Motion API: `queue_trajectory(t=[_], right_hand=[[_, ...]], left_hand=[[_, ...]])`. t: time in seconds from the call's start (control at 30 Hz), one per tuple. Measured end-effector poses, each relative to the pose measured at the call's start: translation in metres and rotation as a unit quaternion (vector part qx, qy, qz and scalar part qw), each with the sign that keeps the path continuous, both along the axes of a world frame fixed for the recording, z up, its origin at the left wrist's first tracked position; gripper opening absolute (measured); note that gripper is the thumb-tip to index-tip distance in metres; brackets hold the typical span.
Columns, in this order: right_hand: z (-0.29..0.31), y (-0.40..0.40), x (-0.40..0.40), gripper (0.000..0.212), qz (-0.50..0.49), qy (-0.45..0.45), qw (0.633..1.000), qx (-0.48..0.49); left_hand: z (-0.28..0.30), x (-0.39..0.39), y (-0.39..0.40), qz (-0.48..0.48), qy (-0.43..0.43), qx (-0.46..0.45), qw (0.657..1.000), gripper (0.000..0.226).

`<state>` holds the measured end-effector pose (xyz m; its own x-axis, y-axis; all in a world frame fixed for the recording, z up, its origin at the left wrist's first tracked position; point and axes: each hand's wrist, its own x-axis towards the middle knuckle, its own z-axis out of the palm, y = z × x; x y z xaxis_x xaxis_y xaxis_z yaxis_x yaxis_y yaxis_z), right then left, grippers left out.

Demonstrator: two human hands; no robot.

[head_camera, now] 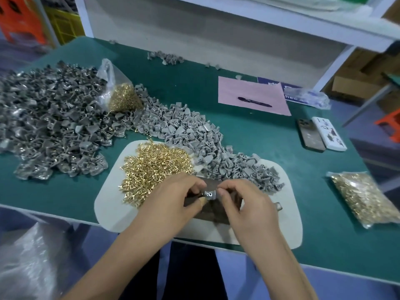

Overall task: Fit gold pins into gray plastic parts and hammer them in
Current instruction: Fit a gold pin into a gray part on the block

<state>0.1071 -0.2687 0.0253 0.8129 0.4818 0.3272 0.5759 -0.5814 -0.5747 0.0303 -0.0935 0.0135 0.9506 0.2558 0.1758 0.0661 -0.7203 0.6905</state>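
Note:
A single gray plastic part (pixel 209 194) is pinched between the fingertips of my left hand (pixel 173 198) and my right hand (pixel 242 202), just above a dark block (pixel 216 213) on a white mat (pixel 112 204). Whether a pin sits between my fingers I cannot tell. Loose gold pins (pixel 151 169) lie heaped on the mat to the left of my hands. A pile of gray parts (pixel 194 135) runs from the mat's far right edge toward the back. No hammer is visible.
A large heap of gray parts with pins (pixel 56 120) covers the table's left. A clear bag of pins (pixel 121 96) stands behind; another bag (pixel 365 198) lies right. A pink sheet with a pen (pixel 255 101) and two phones (pixel 320 134) lie at the back right.

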Motion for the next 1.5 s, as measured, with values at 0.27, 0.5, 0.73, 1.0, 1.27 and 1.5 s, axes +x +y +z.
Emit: queue_trajectory(t=[0.27,0.5,0.73,1.0,1.27,1.5], right_hand=[[0.017,0.009,0.008,0.003,0.056,-0.057,0.982,-0.169],[0.024,0.017,0.007,0.005,0.072,-0.094,0.968,-0.221],[0.018,0.012,0.006,0.006,0.053,-0.036,0.986,-0.156],[0.031,0.024,0.0,0.017,0.104,-0.168,0.946,-0.257],[0.017,0.016,0.014,0.006,0.111,-0.015,0.987,-0.114],[-0.001,0.009,0.008,0.008,0.079,-0.018,0.996,-0.028]], left_hand=[[-0.001,0.005,-0.001,0.01,-0.006,0.002,1.0,0.009],[-0.005,0.008,0.002,-0.001,-0.027,-0.047,0.999,0.01],[-0.01,0.007,0.002,0.004,-0.039,-0.072,0.997,0.009],[-0.012,0.008,0.002,0.003,-0.046,-0.069,0.997,0.008],[-0.012,0.009,0.003,0.018,-0.051,-0.077,0.996,0.013],[-0.005,0.005,0.001,0.011,-0.038,-0.048,0.998,0.007]])
